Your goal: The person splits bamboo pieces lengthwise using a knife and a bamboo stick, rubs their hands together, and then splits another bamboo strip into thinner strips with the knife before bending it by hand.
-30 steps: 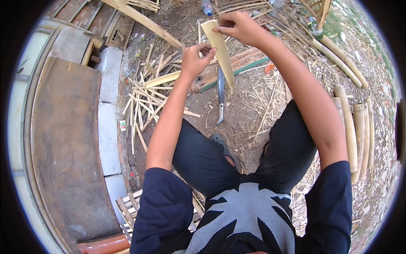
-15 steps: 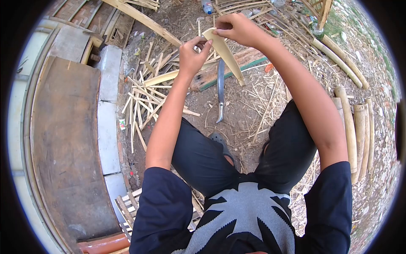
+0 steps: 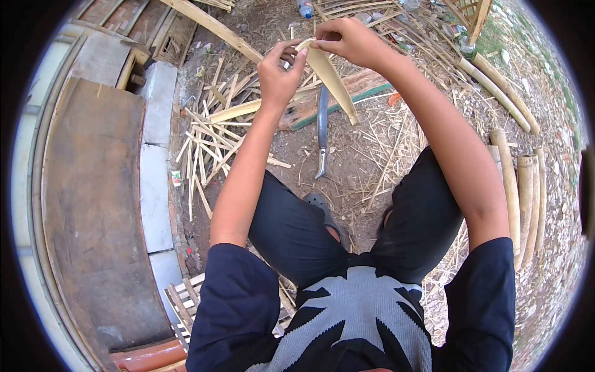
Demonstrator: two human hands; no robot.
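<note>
A split bamboo piece [image 3: 330, 79], pale and hollow on its inner face, slants down from both hands. My left hand [image 3: 280, 73] pinches its upper end from the left, thumb against the edge. From the right, my right hand [image 3: 348, 43] grips the same end between thumb and fingers. Below the bamboo, a knife [image 3: 322, 127] with a dark handle and a curved metal tip lies across a wooden plank [image 3: 304, 111] with a green edge. Another split bamboo length [image 3: 238, 111] rests on the ground behind my left forearm.
Thin bamboo strips [image 3: 207, 146] lie scattered at the left. Several cut bamboo poles [image 3: 525, 198] stand at the right, with longer poles [image 3: 505, 93] beyond. A wooden board [image 3: 93, 204] and pale blocks [image 3: 156, 192] line the left side. A plastic bottle [image 3: 305, 8] lies at the far edge.
My left hand has shifted slightly left and up, its fingers now closer round the bamboo's top end. My right hand has barely moved, and the view has shifted a little.
</note>
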